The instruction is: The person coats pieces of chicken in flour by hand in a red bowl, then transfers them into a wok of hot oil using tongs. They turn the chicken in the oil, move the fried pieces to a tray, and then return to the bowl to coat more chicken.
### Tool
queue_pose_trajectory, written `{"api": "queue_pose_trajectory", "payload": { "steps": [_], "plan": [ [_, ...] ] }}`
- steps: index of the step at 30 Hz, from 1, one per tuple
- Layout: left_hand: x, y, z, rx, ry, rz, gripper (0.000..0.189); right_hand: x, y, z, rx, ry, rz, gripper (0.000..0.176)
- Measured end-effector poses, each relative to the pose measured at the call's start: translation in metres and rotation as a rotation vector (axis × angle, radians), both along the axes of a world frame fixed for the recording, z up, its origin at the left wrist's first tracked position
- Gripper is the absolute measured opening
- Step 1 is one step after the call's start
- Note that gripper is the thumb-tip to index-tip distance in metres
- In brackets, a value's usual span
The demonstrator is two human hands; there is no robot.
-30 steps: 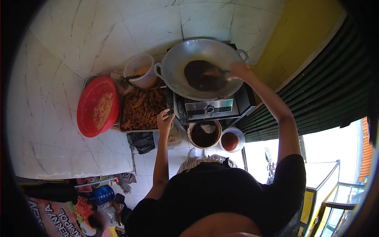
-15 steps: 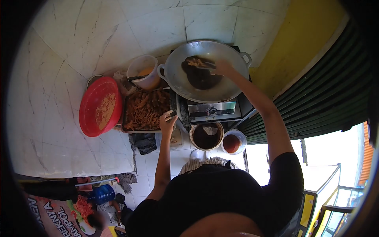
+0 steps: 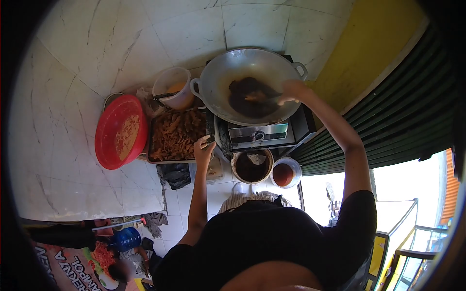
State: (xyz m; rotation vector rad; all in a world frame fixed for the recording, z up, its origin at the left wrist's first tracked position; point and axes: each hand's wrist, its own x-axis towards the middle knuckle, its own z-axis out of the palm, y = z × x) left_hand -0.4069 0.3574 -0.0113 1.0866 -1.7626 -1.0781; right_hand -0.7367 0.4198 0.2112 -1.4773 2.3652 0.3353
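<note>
A wide metal wok (image 3: 213,92) sits on the stove, with dark liquid (image 3: 242,104) in its bottom. My right hand (image 3: 294,91) is closed around tongs (image 3: 273,96) that reach into the liquid, where a brownish fried piece (image 3: 255,97) shows. At the near right corner of a tray (image 3: 170,161) heaped with brown fried pieces (image 3: 177,133), my left hand (image 3: 203,148) has its fingers curled on the edge. The stove front (image 3: 259,133) with its knob faces me, right of that hand.
Left of the tray stands a red basin (image 3: 104,140) holding crumbly yellowish stuff. Behind it is a white bucket (image 3: 179,99). Below the stove are a pot of dark liquid (image 3: 252,167) and a tub of reddish liquid (image 3: 285,174). Another person (image 3: 141,259) is at lower left.
My right hand has moved right and slightly down, and the tongs now dip lower into the dark liquid instead of showing pieces above it. My left hand stays at the tray corner.
</note>
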Motion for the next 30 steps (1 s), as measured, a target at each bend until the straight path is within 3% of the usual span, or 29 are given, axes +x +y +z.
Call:
{"api": "queue_pose_trajectory", "payload": {
  "steps": [7, 17, 19, 22, 30],
  "plan": [
    [0.000, 0.000, 0.002, 0.012, -0.003, -0.006, 0.039, -0.030, -0.012, -0.020, -0.145, 0.212, -0.077, 0.035],
    [-0.002, 0.003, 0.004, -0.008, 0.012, 0.040, 0.036, -0.024, -0.073, -0.070, -0.340, 0.092, -0.061, 0.037],
    [-0.002, 0.003, 0.004, -0.004, 0.017, 0.040, 0.036, -0.018, -0.081, -0.077, -0.430, 0.088, 0.033, 0.040],
    [-0.002, 0.004, 0.005, 0.011, 0.024, 0.038, 0.037, -0.001, -0.075, -0.055, -0.222, -0.141, -0.041, 0.038],
    [0.000, 0.000, 0.001, 0.035, 0.027, -0.004, 0.042, 0.019, -0.025, -0.010, -0.044, -0.080, 0.077, 0.030]
  ]
}}
